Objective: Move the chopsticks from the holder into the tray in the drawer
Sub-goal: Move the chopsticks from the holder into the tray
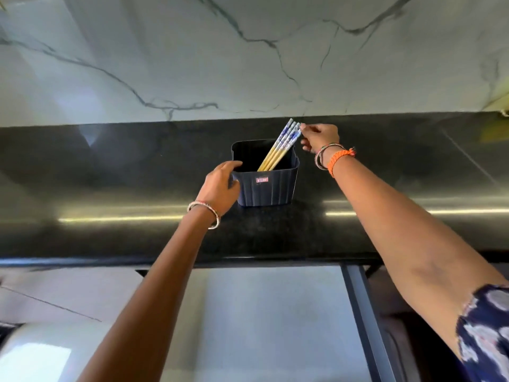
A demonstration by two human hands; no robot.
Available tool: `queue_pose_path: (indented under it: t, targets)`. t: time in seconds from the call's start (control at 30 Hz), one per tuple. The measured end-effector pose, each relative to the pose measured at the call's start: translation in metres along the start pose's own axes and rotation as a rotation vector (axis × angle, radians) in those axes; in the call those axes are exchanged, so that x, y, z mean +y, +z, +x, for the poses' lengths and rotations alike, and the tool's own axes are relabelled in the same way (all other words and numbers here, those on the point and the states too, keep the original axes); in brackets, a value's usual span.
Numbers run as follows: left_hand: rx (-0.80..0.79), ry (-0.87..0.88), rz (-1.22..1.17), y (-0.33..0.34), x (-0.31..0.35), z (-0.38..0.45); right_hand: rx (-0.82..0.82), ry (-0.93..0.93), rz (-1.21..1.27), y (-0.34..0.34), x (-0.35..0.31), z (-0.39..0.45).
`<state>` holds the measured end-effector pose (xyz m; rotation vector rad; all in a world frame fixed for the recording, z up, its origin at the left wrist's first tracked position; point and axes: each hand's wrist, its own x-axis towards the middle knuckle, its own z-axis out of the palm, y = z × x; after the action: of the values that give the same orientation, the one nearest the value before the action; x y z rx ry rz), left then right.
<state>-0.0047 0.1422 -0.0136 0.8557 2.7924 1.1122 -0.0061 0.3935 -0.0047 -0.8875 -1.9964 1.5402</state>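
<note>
A dark blue ribbed holder (268, 188) stands on the black countertop (110, 188). Several chopsticks (281, 146), yellow below with blue-and-white patterned tops, lean inside it toward the back right. My left hand (220, 186) grips the holder's left front corner, thumb over the rim. My right hand (318, 137) is at the chopsticks' top ends, with thumb and forefinger pinched on the tips. No drawer tray is in view.
A white marble-veined wall (248, 64) rises behind the counter. Below the counter edge are light cabinet fronts (261, 312) and a dark vertical frame (363, 312). A yellow object (495, 128) lies at the far right of the counter.
</note>
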Motion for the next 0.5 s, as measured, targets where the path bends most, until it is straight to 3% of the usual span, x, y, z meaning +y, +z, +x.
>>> queue_pose_path:
  t: [0.23,0.5]
  targets:
    - [0.048,-0.017,-0.025,0.003,-0.001,-0.001,-0.059,-0.002,0.099,-0.002,-0.002,0.014]
    - [0.046,-0.013,-0.067,-0.017,0.017,-0.020,0.169,-0.097,0.191,-0.052,-0.036,-0.019]
